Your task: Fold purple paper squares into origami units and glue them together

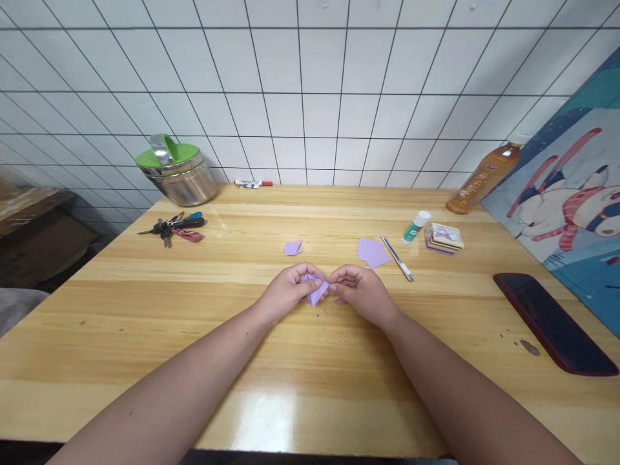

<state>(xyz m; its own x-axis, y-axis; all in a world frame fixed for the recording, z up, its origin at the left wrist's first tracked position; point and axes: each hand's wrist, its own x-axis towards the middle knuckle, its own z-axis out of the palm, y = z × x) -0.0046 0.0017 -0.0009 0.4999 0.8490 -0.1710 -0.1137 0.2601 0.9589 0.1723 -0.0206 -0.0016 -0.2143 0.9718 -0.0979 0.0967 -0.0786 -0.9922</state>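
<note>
Two bare hands meet at the middle of the tabletop [310,361], both pinching one small folded purple paper piece [316,289]. Left hand [289,290]: fingers curled, thumb and fingertips pressed onto the piece's left side. Right hand [361,290]: fingers curled likewise, pinching the right side. Piece: held just above or on the wood, which one cannot be told; its free pointed tip aims toward the person, long axis running roughly near to far. Behind the hands, apart from them: a small purple scrap [293,248] and a larger purple sheet [372,252]. Just beside the sheet, a utility knife [397,259], lying diagonally. Farther right: glue stick [416,227], stack of coloured paper [444,237], bottle of amber drink [484,177], dark phone [555,323]. Left rear: keys [173,227], steel pot with green lid [177,169]. By the wall: red marker [252,183].
</note>
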